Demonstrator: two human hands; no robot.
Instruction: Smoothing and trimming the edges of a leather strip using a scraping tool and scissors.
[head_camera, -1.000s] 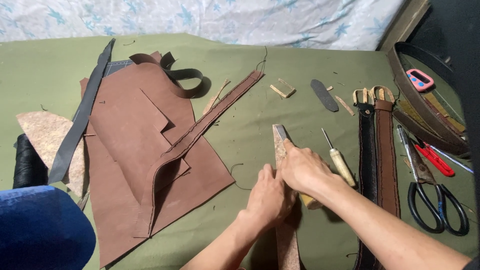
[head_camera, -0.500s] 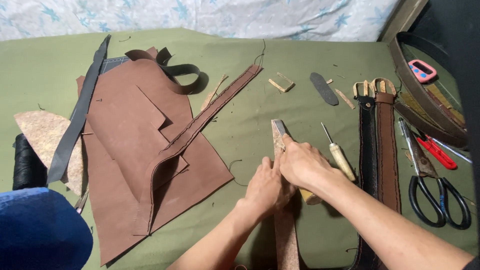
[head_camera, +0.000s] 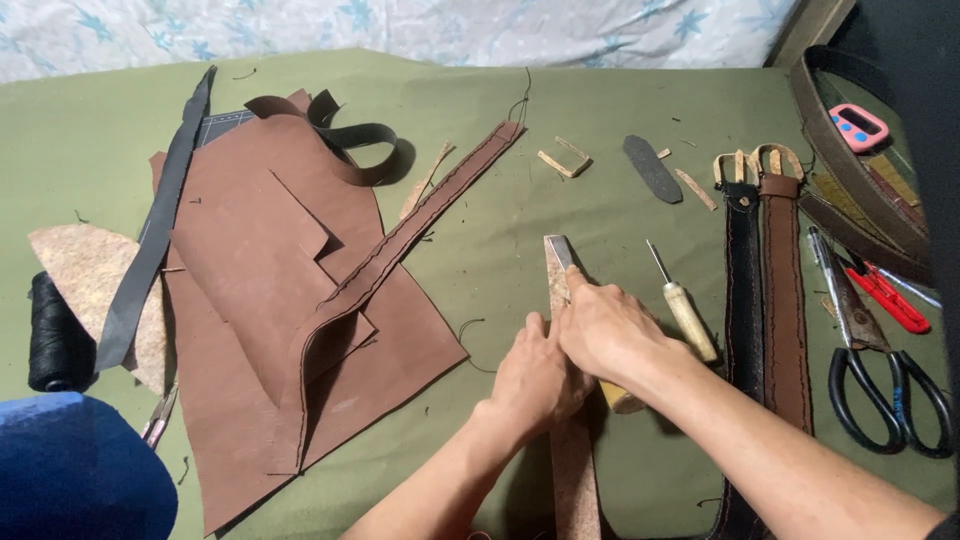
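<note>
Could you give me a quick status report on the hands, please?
Left hand pressing leather strip. Right hand gripping wooden-handled blade on it. Awl lies beside.

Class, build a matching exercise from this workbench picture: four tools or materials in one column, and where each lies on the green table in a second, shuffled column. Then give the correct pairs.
Column A
1. black thread spool
2. scissors
3. awl with wooden handle
4. large brown leather sheet

Column B
a. just right of the right hand, left of the two belts
b. far left edge, above the blue object
c. far right, beside the red-handled tool
d. left of centre, under a long stitched strap

Pairs: 1-b, 2-c, 3-a, 4-d
</note>
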